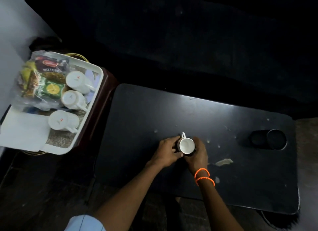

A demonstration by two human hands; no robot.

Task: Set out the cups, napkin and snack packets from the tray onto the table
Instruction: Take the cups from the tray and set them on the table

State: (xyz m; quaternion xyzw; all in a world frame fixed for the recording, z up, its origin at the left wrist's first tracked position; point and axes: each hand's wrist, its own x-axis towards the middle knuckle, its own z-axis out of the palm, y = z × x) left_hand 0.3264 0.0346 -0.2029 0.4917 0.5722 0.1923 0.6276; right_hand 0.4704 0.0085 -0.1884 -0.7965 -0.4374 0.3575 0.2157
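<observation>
A white cup (186, 145) stands upright on the black table (240, 170), its handle pointing away from me. My left hand (167, 151) and my right hand (197, 155) clasp it from either side. To the left, a white tray (96, 101) holds three white cups lying on their sides (78, 81) (73, 99) (62, 121). A white napkin (22, 130) lies at the tray's near end. Snack packets in clear plastic (41, 79) fill its far end.
The tray rests on a dark red stand (101, 110) left of the table. A black round cup holder recess (268, 139) is set into the table's right side. A scrap of paper (223, 161) and pale specks mark the tabletop. The background is dark.
</observation>
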